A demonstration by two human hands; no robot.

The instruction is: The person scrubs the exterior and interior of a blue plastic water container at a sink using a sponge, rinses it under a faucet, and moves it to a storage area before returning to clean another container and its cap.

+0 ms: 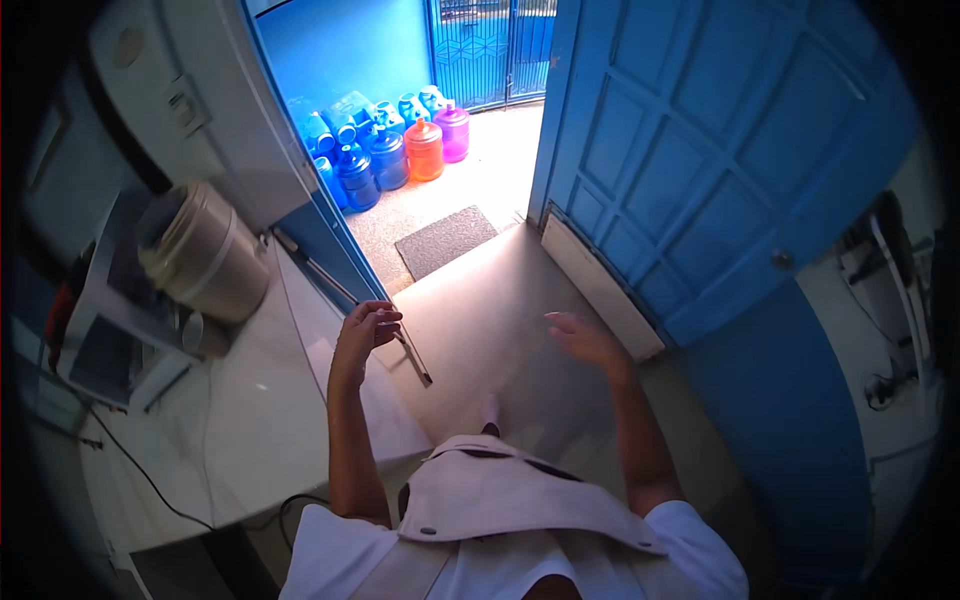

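My left hand is raised beside the counter, its fingers loosely curled with nothing visible between them. A thin pole runs past it, its lower end over the floor; the hand hides part of it and contact does not show. My right hand, blurred by motion, hangs in the air with fingers extended and holds nothing. Beyond it stands a blue panelled door, swung inward, with a round knob and a pale board along its foot. A foot shows on the floor below me.
A white marble-look counter on the left carries a beige insulated jug, a cup and a microwave-like appliance. Past the doorway lie a grey doormat and several water bottles, including an orange one. A metal gate stands behind.
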